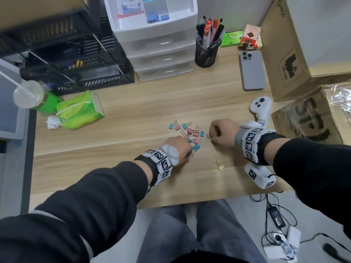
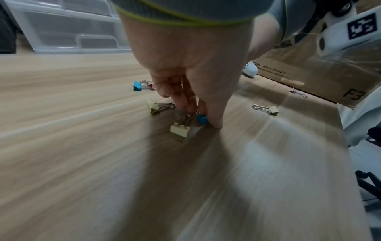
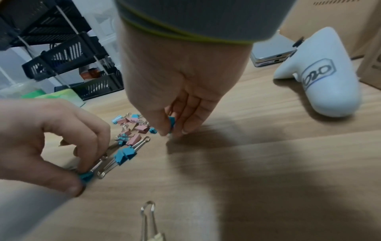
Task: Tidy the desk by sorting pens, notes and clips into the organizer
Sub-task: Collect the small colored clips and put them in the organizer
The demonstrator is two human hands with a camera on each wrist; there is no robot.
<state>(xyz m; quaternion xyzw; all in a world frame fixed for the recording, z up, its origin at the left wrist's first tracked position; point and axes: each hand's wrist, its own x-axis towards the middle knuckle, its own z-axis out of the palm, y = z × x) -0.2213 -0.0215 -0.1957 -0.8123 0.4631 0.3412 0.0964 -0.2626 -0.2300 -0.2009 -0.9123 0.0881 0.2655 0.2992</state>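
Several small binder clips (image 1: 191, 134), pink and blue, lie in a loose pile mid-desk. My left hand (image 1: 187, 149) is at the pile's near edge; its thumb and fingers pinch a blue clip (image 2: 201, 118), with a cream clip (image 2: 179, 129) right beside it. My right hand (image 1: 212, 136) is at the pile's right side, fingers curled down onto the desk and pinching another blue clip (image 3: 171, 122). One cream clip (image 1: 220, 166) lies alone nearer the desk's front edge. The white drawer organizer (image 1: 157, 46) stands at the back, its top tray holding blue clips and paper.
A mesh pen cup (image 1: 206, 54) stands right of the organizer, then a phone (image 1: 252, 71) and a white controller (image 1: 260, 109). Cardboard boxes (image 1: 296, 54) line the right side. Black stacked trays (image 1: 72, 54), a green tissue pack (image 1: 79, 111) and a lidded cup (image 1: 28, 93) sit left.
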